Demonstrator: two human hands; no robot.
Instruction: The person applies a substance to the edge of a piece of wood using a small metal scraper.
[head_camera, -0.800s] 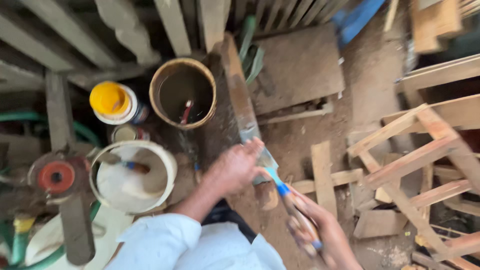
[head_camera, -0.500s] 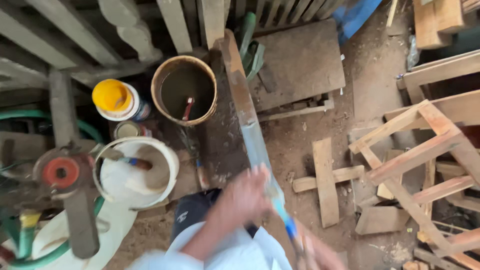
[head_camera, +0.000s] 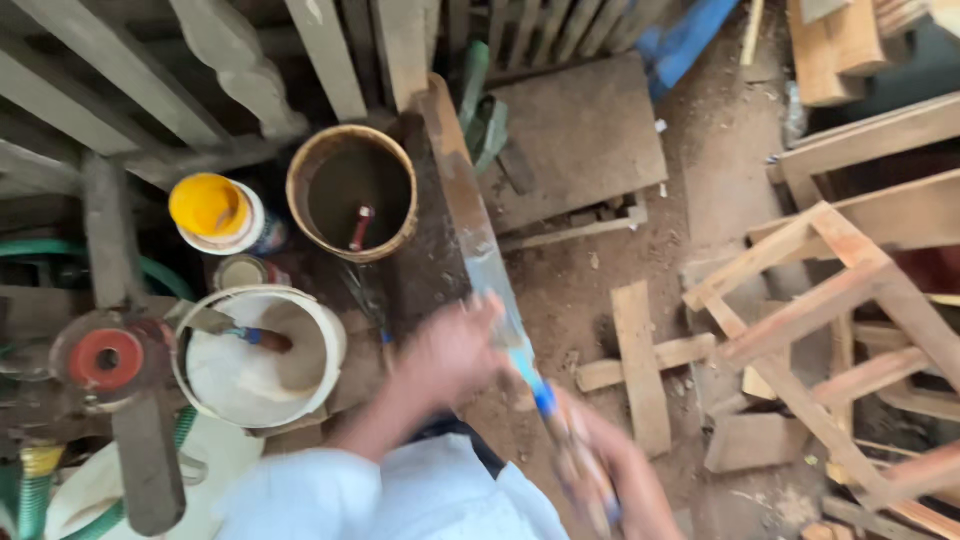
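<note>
Long wooden plank runs diagonal over the sawdust floor. Left hand rests on its lower end, grip blurred, can't tell. Right hand closed round blue-handled brush. White bucket nearby, w/ brown bucket behind.

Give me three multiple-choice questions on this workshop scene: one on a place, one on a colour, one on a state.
1. Where does the round brown bucket stand?
A. beside the long wooden plank
B. on the wooden frame
C. in the person's lap

2. What colour is the lid of the round can?
A. red
B. yellow
C. green

3. What is in the white plastic bucket?
A. nothing
B. sawdust to the brim
C. a tool with a blue and brown handle

A: bucket and plank stand side by side.
B: the lid is bright yellow.
C: the handle lies inside the bucket.
</note>
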